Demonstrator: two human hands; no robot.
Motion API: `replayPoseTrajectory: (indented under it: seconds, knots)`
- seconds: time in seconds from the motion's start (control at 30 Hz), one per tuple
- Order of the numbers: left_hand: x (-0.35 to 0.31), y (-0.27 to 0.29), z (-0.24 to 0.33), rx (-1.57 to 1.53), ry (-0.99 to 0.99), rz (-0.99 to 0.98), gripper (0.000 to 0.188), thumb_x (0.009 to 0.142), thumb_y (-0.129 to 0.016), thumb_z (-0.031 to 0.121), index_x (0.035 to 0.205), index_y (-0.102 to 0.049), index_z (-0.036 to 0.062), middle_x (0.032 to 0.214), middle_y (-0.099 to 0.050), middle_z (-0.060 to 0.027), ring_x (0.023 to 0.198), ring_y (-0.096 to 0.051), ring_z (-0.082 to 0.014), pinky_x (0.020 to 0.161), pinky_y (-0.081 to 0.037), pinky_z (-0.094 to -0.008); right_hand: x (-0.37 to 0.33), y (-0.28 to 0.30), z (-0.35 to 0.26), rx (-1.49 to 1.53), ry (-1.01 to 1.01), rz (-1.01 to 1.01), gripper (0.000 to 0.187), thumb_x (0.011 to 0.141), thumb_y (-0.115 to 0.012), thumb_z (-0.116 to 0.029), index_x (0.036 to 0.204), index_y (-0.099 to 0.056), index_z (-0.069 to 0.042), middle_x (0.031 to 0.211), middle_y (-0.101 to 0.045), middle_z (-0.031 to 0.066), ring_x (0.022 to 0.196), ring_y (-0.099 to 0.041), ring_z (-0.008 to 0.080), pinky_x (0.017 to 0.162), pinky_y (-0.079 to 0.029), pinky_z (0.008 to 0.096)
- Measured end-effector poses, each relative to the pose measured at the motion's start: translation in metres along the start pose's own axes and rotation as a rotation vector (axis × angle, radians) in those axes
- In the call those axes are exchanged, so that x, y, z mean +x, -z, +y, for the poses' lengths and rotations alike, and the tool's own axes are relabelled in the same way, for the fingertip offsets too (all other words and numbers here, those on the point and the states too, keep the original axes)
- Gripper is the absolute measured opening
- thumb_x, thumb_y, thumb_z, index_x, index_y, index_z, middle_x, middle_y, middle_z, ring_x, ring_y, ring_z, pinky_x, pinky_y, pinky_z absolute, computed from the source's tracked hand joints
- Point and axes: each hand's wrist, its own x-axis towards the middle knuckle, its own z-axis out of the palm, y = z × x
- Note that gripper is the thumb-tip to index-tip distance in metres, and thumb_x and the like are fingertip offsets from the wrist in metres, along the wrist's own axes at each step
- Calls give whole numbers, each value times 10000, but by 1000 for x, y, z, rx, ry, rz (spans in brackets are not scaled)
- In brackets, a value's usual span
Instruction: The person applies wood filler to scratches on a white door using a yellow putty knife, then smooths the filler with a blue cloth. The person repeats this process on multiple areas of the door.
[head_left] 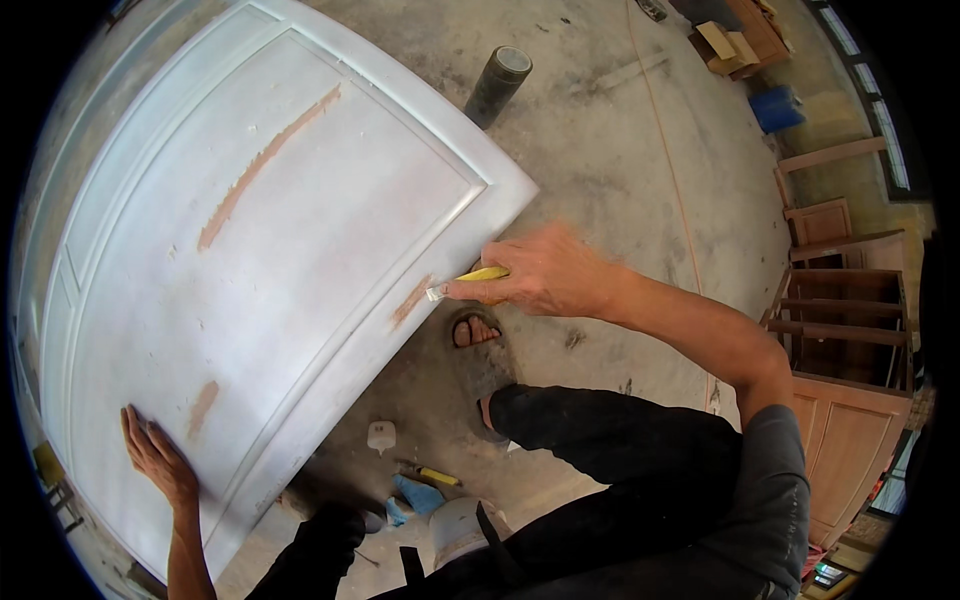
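A large white-painted door panel [300,180] with a raised frame slants across the left. My left hand [160,457] lies flat on it near its lower left, fingers stretched out, holding nothing. My right hand [555,272] is closed around a yellow-handled scraper [483,274]. Its whitish tip is at the panel's right edge, beside a short brown patch [408,305]. A long brown streak [265,165] runs across the upper panel, and a smaller brown patch [203,408] lies near my left hand. Small white flakes are scattered on the surface.
A dark cylinder [497,88] stands beyond the panel. On the floor near my feet are a yellow-and-black tool [432,473], a blue cloth [418,494] and a small white container [381,435]. Wooden cabinets [845,440] stand at the right; a cord [665,150] crosses the floor.
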Motion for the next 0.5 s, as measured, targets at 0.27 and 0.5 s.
replayPoseTrajectory:
  seconds: [0.27, 0.5]
  knots:
    - [-1, 3, -2, -4, 23, -8, 486, 1132, -412, 271, 1554, -472, 36, 1611, -449, -178, 1485, -409, -355, 1223, -275, -466, -6, -4, 8, 59, -103, 11, 671, 810, -746, -114, 1393, -646, -430, 805, -522, 3, 617, -562, 182, 474, -477, 330]
    - [1, 4, -2, -2, 11, -1, 487, 1132, -418, 278, 1552, -474, 38, 1611, -450, -175, 1487, -407, -351, 1223, -275, -463, 0, -5, 15, 83, -43, 57, 639, 789, -739, -103, 1352, -685, -402, 776, -508, 2, 590, -543, 183, 451, -456, 336]
